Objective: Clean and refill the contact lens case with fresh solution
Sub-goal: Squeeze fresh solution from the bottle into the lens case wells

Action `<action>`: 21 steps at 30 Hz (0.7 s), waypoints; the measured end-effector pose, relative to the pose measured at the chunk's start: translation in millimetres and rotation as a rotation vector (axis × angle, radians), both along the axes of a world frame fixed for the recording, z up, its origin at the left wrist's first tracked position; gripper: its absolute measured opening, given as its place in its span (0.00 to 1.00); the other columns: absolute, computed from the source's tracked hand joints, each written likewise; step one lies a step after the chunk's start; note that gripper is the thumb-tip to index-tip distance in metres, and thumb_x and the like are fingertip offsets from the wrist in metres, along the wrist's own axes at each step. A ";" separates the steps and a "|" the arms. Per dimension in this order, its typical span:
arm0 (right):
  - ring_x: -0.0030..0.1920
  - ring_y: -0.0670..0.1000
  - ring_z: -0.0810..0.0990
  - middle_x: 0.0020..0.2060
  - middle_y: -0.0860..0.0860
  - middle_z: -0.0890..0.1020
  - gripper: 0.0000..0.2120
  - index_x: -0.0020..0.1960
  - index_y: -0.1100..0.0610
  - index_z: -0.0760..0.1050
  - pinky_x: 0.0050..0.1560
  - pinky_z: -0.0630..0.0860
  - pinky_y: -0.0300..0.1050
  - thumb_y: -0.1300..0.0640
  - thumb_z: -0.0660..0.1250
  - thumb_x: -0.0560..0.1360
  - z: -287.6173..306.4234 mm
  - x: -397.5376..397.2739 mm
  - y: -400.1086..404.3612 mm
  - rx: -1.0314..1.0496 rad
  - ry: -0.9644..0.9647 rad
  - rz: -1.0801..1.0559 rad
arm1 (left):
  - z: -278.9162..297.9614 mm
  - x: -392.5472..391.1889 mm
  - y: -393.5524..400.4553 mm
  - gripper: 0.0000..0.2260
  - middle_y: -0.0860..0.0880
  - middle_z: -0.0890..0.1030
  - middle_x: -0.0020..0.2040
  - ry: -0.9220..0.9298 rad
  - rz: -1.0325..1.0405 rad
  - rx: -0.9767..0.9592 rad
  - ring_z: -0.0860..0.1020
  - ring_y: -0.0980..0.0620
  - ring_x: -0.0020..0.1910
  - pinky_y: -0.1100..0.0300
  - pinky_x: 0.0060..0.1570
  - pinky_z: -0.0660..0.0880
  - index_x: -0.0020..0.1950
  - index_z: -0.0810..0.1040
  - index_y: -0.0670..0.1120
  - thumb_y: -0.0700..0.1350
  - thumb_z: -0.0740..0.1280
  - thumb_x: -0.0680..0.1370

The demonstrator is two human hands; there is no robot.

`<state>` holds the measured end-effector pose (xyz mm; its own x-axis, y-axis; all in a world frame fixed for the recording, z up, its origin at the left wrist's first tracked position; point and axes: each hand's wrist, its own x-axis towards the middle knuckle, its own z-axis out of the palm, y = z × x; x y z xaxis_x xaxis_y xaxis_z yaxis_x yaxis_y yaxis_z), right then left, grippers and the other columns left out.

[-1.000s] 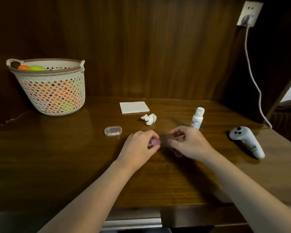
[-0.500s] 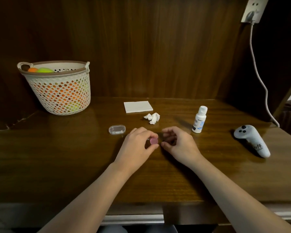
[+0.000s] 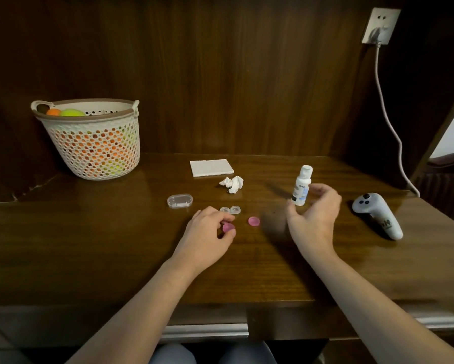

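Resting on the wooden desk (image 3: 89, 245), a pink cap (image 3: 228, 227) is pinched by the left hand (image 3: 207, 237); the right hand (image 3: 314, 219) is held released, fingers spread, beside the solution bottle (image 3: 302, 185).

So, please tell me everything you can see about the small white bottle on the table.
The small white bottle stands upright on the wooden table, right of the crumpled tissue. It looks like plastic, with a white cap on top, apparently closed, and a label with blue and dark print too small to read. The right hand reaches towards it with open, blurred fingers, which overlap its right side in this view; whether they touch it cannot be told.
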<state>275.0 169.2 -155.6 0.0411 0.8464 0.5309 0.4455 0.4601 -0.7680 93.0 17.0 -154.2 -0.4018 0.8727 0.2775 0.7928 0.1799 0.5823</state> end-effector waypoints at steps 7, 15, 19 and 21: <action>0.79 0.57 0.67 0.79 0.54 0.69 0.42 0.82 0.54 0.60 0.75 0.70 0.56 0.49 0.80 0.77 -1.6 -12.0 47.3 -0.254 0.023 -0.015 | -2.0 -0.7 0.4 0.15 0.61 0.73 0.65 -0.051 0.001 0.060 0.74 0.58 0.63 0.60 0.64 0.78 0.70 0.78 0.57 0.52 0.70 0.82; 0.61 0.51 0.82 0.68 0.51 0.82 0.26 0.74 0.48 0.70 0.54 0.84 0.50 0.46 0.75 0.80 -5.9 -24.5 60.7 -0.330 0.016 0.015 | 2.1 -0.3 -6.1 0.07 0.58 0.76 0.57 -0.104 0.035 0.253 0.79 0.57 0.54 0.62 0.55 0.81 0.62 0.81 0.53 0.47 0.67 0.85; 0.45 0.41 0.77 0.64 0.48 0.82 0.25 0.70 0.46 0.73 0.35 0.71 0.32 0.44 0.77 0.78 2.1 -15.1 39.8 -0.321 -0.004 0.115 | 3.0 3.1 -10.9 0.07 0.58 0.78 0.55 -0.093 -0.004 0.309 0.80 0.63 0.52 0.71 0.48 0.78 0.60 0.81 0.53 0.44 0.68 0.84; 0.47 0.39 0.79 0.61 0.44 0.83 0.23 0.67 0.44 0.74 0.39 0.73 0.33 0.42 0.78 0.77 8.4 -11.9 20.8 -0.278 0.050 0.199 | 3.2 4.4 -13.9 0.08 0.59 0.78 0.55 -0.118 -0.027 0.353 0.80 0.66 0.53 0.74 0.46 0.77 0.60 0.81 0.54 0.42 0.70 0.83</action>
